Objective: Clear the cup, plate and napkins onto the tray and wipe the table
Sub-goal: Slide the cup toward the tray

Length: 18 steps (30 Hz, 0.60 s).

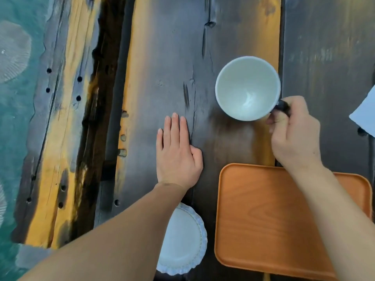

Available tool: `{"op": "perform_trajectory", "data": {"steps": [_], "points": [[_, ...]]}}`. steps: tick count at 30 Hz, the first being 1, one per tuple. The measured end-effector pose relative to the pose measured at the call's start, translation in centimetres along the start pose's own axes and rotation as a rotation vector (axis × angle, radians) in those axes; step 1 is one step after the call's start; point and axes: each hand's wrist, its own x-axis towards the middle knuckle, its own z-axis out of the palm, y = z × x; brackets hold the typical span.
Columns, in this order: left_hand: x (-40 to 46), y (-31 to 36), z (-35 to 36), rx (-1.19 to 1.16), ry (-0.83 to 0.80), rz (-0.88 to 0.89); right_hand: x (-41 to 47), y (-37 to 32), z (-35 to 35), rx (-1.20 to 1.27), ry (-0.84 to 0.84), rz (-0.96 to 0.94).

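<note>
Seen from above: dark, weathered plank table (172,57) with yellow streaks. Right hand (294,134) clenched around the dark handle of an empty white ceramic cup (246,88), thumb and fingers pinched on the handle, probably so as to carry it over. Cup just beyond the far edge of an empty orange wooden tray (263,220); whether resting on the table or just lifted cannot be told. Right forearm crossing over the tray's right side. Left hand (178,153) flat, palm down, fingers together and released, holding nothing, seemingly bracing. White frilled paper plate (182,240) left of the tray, partly under the left forearm. White napkin corner (365,116) at the right edge.
</note>
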Motion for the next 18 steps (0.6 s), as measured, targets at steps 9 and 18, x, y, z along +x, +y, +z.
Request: {"op": "perform_trajectory", "data": {"steps": [9, 18], "points": [[-0.1, 0.3, 0.1, -0.028, 0.072, -0.011, -12.3, 1.0, -1.7, 0.023, -0.014, 0.098], [-0.2, 0.2, 0.5, -0.051, 0.115, -0.003, -16.3, 3.1, -0.7, -0.018, -0.178, 0.126]]}}
